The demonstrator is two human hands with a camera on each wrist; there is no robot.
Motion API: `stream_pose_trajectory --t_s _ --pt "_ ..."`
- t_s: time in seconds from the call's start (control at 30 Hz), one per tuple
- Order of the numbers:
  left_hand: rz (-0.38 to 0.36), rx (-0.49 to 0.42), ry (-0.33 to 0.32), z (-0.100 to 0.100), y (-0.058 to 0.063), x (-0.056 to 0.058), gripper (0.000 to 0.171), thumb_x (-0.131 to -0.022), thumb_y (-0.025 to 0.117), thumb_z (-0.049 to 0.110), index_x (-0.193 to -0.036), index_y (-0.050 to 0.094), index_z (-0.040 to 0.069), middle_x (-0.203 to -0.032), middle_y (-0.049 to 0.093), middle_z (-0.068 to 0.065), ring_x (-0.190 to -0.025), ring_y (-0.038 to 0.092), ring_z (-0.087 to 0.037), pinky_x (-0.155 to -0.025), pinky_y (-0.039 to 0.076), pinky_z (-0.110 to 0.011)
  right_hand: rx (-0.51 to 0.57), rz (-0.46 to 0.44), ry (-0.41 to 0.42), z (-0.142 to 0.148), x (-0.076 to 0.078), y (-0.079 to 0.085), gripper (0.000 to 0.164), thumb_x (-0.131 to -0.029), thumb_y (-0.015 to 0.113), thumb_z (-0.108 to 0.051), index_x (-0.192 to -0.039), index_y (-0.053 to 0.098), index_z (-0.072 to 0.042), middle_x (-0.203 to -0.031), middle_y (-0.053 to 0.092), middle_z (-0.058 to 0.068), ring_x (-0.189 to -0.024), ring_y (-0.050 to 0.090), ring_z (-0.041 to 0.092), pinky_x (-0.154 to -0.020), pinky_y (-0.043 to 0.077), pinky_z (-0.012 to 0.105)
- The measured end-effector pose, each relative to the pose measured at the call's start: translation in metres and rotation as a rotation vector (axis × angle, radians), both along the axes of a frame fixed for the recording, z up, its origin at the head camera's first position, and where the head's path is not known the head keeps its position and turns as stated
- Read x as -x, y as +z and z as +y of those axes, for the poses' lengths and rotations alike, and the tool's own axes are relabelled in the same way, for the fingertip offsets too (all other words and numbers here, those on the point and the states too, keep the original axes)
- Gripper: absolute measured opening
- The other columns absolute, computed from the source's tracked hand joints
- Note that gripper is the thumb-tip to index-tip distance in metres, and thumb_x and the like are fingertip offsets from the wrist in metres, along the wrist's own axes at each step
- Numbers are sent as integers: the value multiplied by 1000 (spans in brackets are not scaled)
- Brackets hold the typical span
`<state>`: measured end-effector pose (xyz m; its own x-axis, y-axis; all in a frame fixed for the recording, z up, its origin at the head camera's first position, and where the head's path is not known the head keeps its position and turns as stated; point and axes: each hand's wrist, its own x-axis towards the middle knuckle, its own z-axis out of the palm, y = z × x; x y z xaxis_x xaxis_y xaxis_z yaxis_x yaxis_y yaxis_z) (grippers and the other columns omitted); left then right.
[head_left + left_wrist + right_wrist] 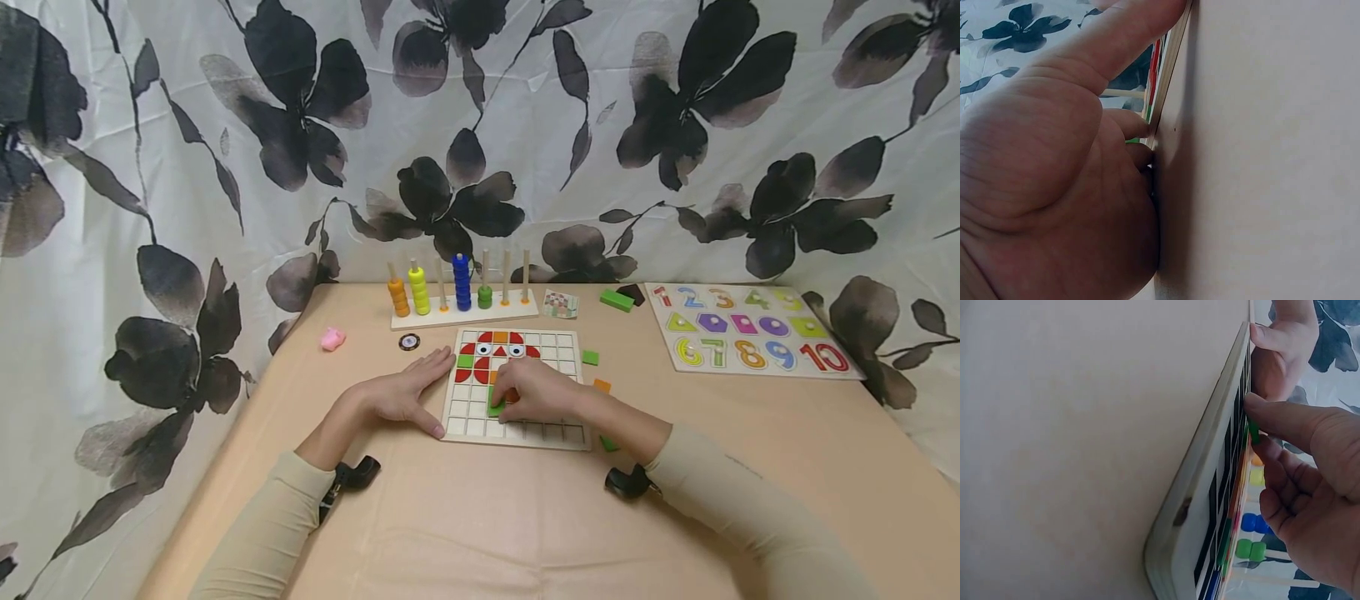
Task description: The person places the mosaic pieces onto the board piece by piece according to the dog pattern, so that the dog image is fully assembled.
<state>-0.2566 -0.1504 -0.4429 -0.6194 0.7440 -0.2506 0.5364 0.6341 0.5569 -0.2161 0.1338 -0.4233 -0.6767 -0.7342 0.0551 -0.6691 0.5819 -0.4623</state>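
A white grid board (551, 432) lies in the middle of the table, its upper squares filled with red, white, orange and green tiles, including two eye-like pieces. My left hand (401, 393) rests flat along the board's left edge, fingers extended and thumb at the near corner. Over the board's middle, my right hand (546, 393) pinches a green tile (494, 405) between thumb and fingers. The right wrist view has that green tile (1253, 432) right at the board's surface. The right hand covers some squares behind it.
Behind the board stands a peg rack (498, 312) with coloured beads. Beside it lie a small picture card (561, 304) and green blocks (617, 300). A number board (757, 332) is at the right. Loose tiles (591, 357) lie along the board's right side; a pink object (332, 338) sits left.
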Motion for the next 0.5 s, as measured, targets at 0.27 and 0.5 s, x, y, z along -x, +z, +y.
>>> stream_pose_trajectory --t_s 0.27,0.5 --pt "0 -13 0 -1 0 0 122 -68 76 62 -156 4 17 -162 -8 0 -147 -10 -19 -118 1 -46 -35 0 31 -1 0 -1 17 -79 80 -27 -95 77 -21 -89 67 -11 -77 55 12 -67 44 25" --pt "32 -2 -18 -1 -1 2 123 -68 76 62 -156 3 16 -162 -9 -3 -147 -10 -20 -118 1 -43 47 -87 44 24 1 7 24 -83 76 -26 -107 74 -22 -102 63 -8 -92 55 17 -75 47 32"
